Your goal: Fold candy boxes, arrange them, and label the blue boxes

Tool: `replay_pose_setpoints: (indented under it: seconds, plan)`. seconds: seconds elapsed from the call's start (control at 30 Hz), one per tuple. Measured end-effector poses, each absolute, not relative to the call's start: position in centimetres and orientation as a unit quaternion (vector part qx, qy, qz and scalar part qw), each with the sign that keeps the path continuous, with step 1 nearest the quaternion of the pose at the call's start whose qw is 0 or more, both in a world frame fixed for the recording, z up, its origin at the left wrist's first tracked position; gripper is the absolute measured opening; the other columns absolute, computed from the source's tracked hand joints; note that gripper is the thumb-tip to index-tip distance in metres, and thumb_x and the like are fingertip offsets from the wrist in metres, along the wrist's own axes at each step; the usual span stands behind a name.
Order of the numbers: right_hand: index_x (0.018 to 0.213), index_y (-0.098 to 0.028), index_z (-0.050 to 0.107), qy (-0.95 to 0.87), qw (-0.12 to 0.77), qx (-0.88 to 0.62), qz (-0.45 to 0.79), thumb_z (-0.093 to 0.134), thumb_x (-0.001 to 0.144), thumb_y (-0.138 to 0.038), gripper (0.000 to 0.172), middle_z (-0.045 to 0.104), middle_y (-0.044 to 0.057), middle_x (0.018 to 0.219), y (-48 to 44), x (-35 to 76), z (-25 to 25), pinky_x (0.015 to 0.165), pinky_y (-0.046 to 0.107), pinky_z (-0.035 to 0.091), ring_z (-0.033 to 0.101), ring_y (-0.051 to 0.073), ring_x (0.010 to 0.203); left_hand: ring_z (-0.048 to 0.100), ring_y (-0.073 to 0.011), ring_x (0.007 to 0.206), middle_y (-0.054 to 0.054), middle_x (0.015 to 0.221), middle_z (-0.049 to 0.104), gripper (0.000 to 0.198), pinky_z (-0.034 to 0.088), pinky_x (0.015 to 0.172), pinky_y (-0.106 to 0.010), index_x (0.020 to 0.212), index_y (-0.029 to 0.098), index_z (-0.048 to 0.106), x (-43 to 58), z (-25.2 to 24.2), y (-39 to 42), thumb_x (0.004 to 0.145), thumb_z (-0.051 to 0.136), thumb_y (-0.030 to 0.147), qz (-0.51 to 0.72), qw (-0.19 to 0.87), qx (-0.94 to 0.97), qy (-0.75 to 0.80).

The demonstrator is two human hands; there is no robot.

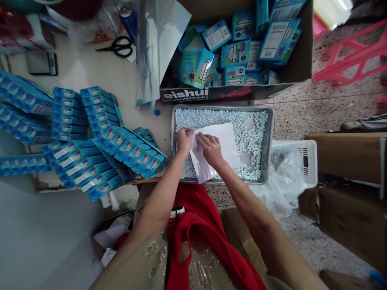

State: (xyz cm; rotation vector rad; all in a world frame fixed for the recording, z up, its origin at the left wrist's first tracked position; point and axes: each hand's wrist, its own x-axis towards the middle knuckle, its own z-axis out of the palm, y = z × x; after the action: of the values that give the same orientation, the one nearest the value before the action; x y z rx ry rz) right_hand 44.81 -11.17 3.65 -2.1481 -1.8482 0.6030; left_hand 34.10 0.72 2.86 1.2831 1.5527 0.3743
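A white sheet [228, 141] with a glossy lower part lies over a metal tray [270, 141] full of small pale-blue candies [211, 114]. At the sheet's upper left edge, my left hand [183, 141] is closed, its thumb and fingers pinching that edge. My right hand [211, 151] is bent over the sheet close by, fingertips together on its left part; what lies under them is hard to make out. Both hands are above the candies.
Behind the tray stands a cardboard box [236, 93] of blue candy boxes [236, 52]. Rows of blue boxes [99, 117] fill the left table. Clear plastic sleeves [148, 52], black scissors [119, 47] and a small scale [40, 63] lie farther back. A white crate [311, 163] stands right.
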Motion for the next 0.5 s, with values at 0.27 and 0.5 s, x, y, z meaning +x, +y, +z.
replay_pose_setpoints:
  seconds: [0.27,0.5]
  plan:
    - [0.094,-0.023,0.076,-0.432,0.285,-0.831,0.206,0.055,0.101,-0.04,0.029,0.067,0.003,0.072,-16.6,41.6,11.2,0.081,0.035,0.046,0.059,0.02,0.072,0.066,-0.0273,0.117,-0.012,0.114,0.074,0.011,0.047,0.104,-0.037,0.098,0.02,0.065,33.7,3.4,-0.3,0.09,0.072,0.023,0.229,0.473,0.562,0.638]
    - [0.084,-0.02,0.073,-0.18,0.486,-0.781,0.349,0.081,0.084,-0.046,0.027,0.045,-0.007,0.059,-17.9,38.3,18.6,0.052,0.026,0.027,0.034,0.01,0.055,0.071,-0.0302,0.114,-0.017,0.115,0.076,0.078,0.054,0.101,-0.045,0.109,0.016,0.071,26.8,9.0,-5.5,0.086,0.052,0.088,0.207,0.799,0.357,0.437]
